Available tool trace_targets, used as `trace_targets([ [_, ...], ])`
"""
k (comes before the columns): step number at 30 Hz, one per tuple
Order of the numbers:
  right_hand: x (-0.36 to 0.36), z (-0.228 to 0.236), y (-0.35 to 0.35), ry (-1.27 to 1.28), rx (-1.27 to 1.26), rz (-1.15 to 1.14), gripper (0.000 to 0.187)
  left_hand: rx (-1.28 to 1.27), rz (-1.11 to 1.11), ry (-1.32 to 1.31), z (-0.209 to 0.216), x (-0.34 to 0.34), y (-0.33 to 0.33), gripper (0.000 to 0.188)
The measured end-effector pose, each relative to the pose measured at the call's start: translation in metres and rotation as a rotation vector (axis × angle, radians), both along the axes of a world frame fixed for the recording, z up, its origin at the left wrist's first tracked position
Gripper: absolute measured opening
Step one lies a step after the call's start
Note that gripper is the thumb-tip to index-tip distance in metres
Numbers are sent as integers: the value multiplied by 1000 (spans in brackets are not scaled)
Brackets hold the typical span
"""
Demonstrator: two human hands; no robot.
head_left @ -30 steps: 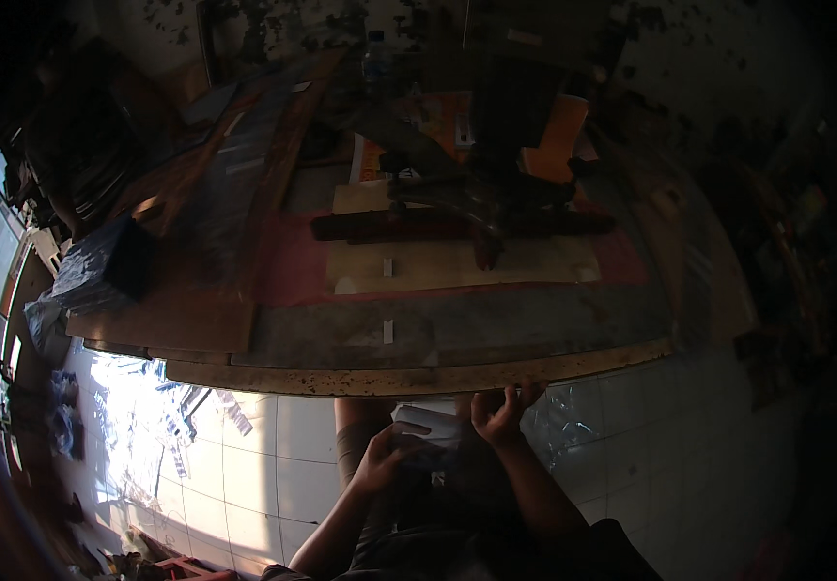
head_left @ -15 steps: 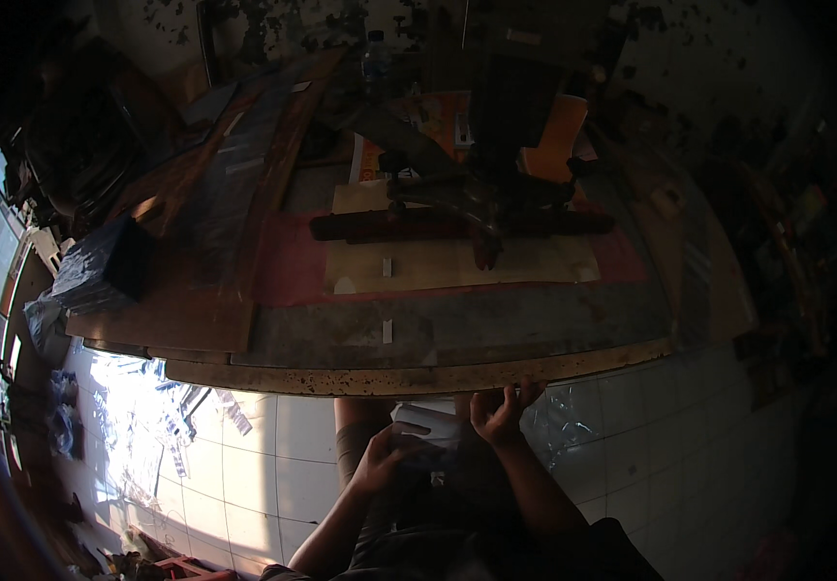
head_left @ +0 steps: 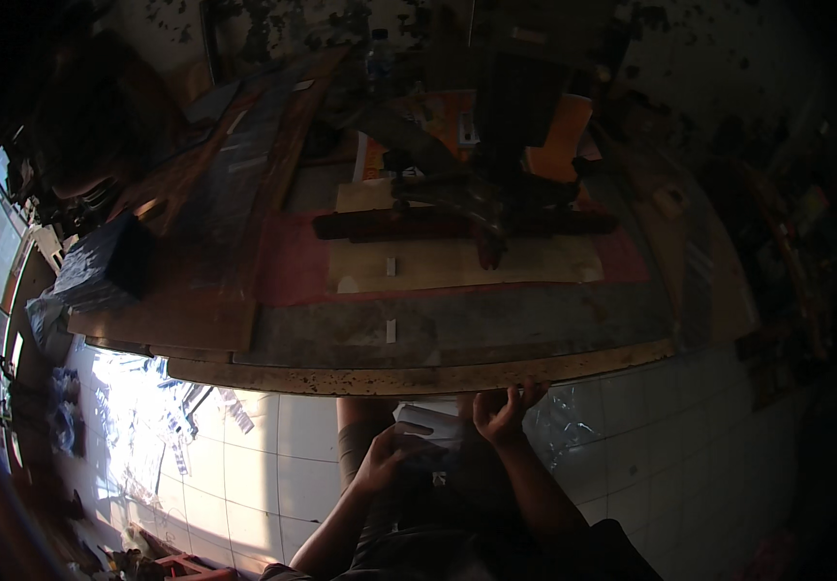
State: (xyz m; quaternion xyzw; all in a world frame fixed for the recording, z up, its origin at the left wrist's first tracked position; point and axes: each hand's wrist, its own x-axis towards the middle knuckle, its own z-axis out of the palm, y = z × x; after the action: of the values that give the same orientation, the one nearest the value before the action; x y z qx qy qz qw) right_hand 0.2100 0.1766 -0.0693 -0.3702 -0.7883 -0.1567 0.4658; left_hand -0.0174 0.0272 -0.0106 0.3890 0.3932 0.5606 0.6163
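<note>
Below the table's front edge (head_left: pixel 418 376), over my lap, my left hand (head_left: pixel 389 460) has its fingers closed on a pale, thin, folded sheet (head_left: pixel 428 421); its material is too dim to tell. My right hand (head_left: pixel 503 416) is raised beside the sheet, right under the table edge, with its fingers apart and their tips near or against the wood. Nothing shows in it. On the tabletop ahead, a dark metal fixture with a long crossbar (head_left: pixel 535 221) stands over a beige sheet (head_left: pixel 486 271), which lies on a pink one (head_left: pixel 288 261).
Two small white strips lie in line, one on the beige sheet and another strip (head_left: pixel 390 331) nearer me. A dark blue plastic-wrapped block (head_left: pixel 99 261) sits at the table's left corner. Clear film (head_left: pixel 559 421) and scraps (head_left: pixel 181 412) litter the tiled floor. Far left, a person (head_left: pixel 118 107) leans in.
My hands keep nearly the same pose and hold. The view has shifted very slightly. The person at the far left has moved a little.
</note>
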Motion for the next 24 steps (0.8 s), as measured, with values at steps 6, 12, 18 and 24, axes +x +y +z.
trace_targets([
  [6,-1,5,1,9,7,25,82,-15,-18,-4,-10,-1,0,46],
  [12,0,3,0,5,3,18,82,22,-3,-8,-7,-1,1,45],
  [18,-2,3,0,2,14,9,82,1,-22,6,-9,-2,0,44],
  [24,1,0,-1,3,-17,31,82,3,-43,-26,-7,-2,0,44],
])
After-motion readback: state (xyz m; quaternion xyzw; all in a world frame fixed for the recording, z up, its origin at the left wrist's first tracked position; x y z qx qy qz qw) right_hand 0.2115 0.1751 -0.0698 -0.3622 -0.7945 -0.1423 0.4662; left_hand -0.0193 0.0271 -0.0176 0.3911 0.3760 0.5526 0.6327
